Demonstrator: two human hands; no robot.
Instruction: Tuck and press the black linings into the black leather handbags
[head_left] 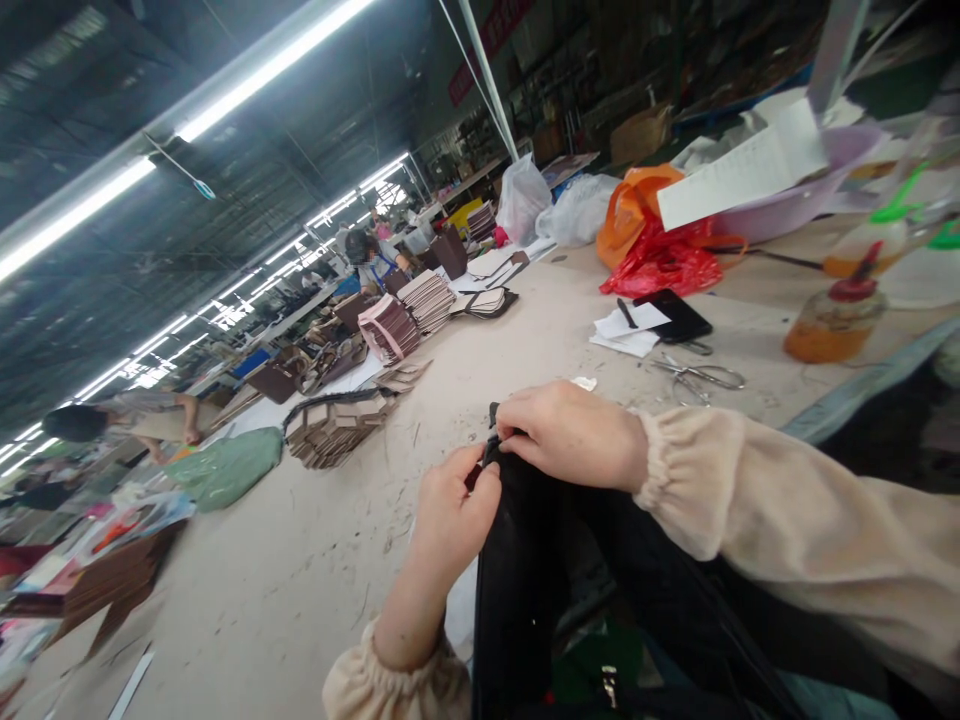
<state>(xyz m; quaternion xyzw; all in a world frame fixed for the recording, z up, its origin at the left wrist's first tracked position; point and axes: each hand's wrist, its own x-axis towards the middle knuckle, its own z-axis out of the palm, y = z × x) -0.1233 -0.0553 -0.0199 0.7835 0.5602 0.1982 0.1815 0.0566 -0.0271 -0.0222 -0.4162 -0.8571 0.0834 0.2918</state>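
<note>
A black piece of fabric or leather point(517, 570) hangs over the table's front edge toward my body. My left hand point(456, 505) pinches its upper edge between thumb and fingers. Right beside it, my right hand point(566, 430) grips the same edge, fingers curled down over it. A small dark tip sticks up between the two hands; its details are hidden by my fingers. Lower down, a small shiny metal clasp point(609, 685) shows against the dark material.
Scissors point(697, 378), a black phone-like slab point(675, 315) and white paper point(626, 330) lie beyond my right hand. A jar of orange liquid point(836, 325) stands at the right. Stacked brown pieces point(337, 425) sit at the left. Two people work farther along.
</note>
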